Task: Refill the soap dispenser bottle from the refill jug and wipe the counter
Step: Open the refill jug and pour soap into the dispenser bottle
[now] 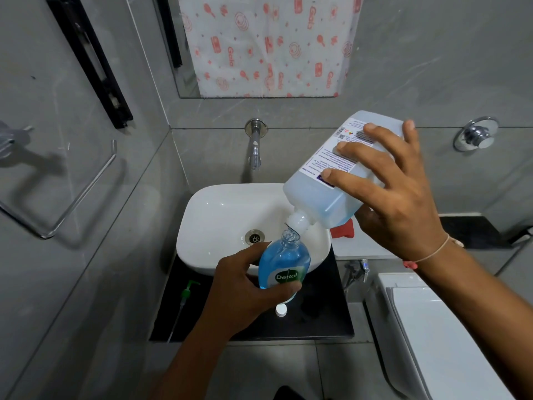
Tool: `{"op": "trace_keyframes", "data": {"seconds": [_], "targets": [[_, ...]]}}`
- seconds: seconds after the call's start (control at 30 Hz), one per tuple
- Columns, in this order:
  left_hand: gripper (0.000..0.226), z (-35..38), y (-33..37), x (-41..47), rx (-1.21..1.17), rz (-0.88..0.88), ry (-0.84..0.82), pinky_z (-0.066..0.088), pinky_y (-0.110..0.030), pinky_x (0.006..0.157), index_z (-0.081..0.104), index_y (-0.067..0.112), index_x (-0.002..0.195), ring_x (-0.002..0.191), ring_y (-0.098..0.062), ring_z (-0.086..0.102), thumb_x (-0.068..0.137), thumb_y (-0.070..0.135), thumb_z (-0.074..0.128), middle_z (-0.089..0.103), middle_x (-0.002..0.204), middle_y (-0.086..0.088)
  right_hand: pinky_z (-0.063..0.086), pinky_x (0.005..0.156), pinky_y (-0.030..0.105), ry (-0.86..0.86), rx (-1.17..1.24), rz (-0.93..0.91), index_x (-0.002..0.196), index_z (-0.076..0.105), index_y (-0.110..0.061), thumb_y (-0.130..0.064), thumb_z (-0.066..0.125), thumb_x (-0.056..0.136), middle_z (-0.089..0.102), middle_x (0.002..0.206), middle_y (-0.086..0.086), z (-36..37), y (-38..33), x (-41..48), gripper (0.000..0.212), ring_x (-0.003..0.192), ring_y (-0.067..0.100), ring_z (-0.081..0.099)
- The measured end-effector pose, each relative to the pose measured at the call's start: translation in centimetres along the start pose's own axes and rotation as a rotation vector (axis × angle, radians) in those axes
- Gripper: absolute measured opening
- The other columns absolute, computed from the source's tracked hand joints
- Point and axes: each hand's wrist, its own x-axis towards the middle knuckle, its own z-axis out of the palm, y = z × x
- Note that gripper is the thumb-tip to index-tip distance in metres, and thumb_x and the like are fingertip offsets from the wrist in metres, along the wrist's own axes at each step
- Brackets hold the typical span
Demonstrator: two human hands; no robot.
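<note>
Currently the soap dispenser bottle [284, 262] is held over the front rim of the white basin [202, 226], tilted slightly, neck open, blue liquid filling most of its body. Left hand [245, 284] is wrapped closed around its lower half, thumb across the label. Small, clear plastic; likely light but gaining weight, and slick if soap runs down the side, so a low, full-wrap hold seems right.

Refill jug [331, 180] is tipped steeply, spout just above and touching or nearly touching the bottle's mouth. Right hand [398, 197] clasps its upper body, fingers spread over the back label. Jug looks semi-rigid, partly full; judged heavier than the bottle, and squeezing could surge the flow.

Pump head [186, 295] lies on the black counter [326, 319] at left; the white cap [281, 310] sits near the counter's middle, just below the bottle. A red cloth [344, 229] shows behind the jug. Wall tap [255, 148] stands clear of the pour. Toilet lid [432, 327] at right is well apart.
</note>
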Motion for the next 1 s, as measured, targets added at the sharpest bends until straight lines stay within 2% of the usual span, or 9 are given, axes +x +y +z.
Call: {"op": "trace_keyframes", "data": {"seconds": [0.23,0.63,0.87,1.0], "targets": [[0.047,0.06,-0.25,-0.12,-0.003,-0.023,-0.003,0.064,-0.032,0.079,0.068,0.041,0.110,0.095,-0.014,0.074,0.067,0.048,0.087,0.076,0.102,0.014,0.021,0.114,0.070,0.013,-0.016,-0.012,0.126,0.055,-0.025,-0.021,0.059,0.098,0.061,0.130,0.017,0.00,0.07,-0.06,0.029,0.133,0.039,0.043],[0.046,-0.01,-0.14,-0.05,-0.016,-0.021,0.001,0.063,-0.033,0.081,0.068,0.045,0.110,0.097,-0.013,0.074,0.068,0.050,0.086,0.076,0.103,0.012,0.021,0.114,0.070,0.044,-0.038,-0.029,0.127,0.055,-0.028,-0.021,0.066,0.095,0.060,0.130,0.015,0.24,0.12,0.08,0.035,0.133,0.040,0.043],[0.050,-0.02,-0.38,0.29,-0.021,-0.031,-0.002,0.063,-0.038,0.085,0.068,0.039,0.114,0.100,-0.014,0.073,0.068,0.049,0.086,0.076,0.105,0.012,0.023,0.112,0.071,0.057,-0.058,-0.027,0.126,0.055,-0.028,-0.022,0.067,0.094,0.063,0.127,0.017,0.33,0.16,0.33,0.034,0.132,0.040,0.044],[0.050,-0.03,-0.42,0.41,-0.025,-0.039,-0.004,0.063,-0.041,0.084,0.067,0.043,0.113,0.099,-0.015,0.073,0.067,0.048,0.086,0.076,0.105,0.012,0.023,0.113,0.070,0.062,-0.066,-0.046,0.126,0.054,-0.028,-0.023,0.068,0.094,0.061,0.128,0.016,0.36,0.27,0.45,0.036,0.132,0.040,0.043]]}}
